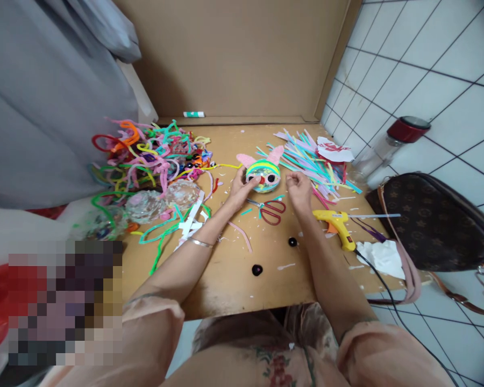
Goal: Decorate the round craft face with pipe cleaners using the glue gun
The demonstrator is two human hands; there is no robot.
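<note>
My left hand [242, 189] is closed on a round craft ball with a face [268, 183]. Its thumb lies across the front, by the red nose. The ball has pink ears, yellow and green bands on top and black eyes ringed in pink. Just right of the ball, my right hand [299, 191] is raised with fingers curled together; whether anything small is pinched in them I cannot make out. Red-handled scissors [271, 210] lie below the ball. Two black round pieces, one nearer [257, 270] and one farther right [292, 242], rest on the wooden table [221, 290].
A tangle of coloured pipe cleaners [157, 150] fills the left, beside clear plastic balls [145, 205]. Straight pipe cleaners [302, 156] lie back right. A yellow glue gun [339, 226], white tissue [381, 258], brown bag [439, 220] and red-capped bottle [391, 142] are on the right. A glue stick [194, 114] lies at the back.
</note>
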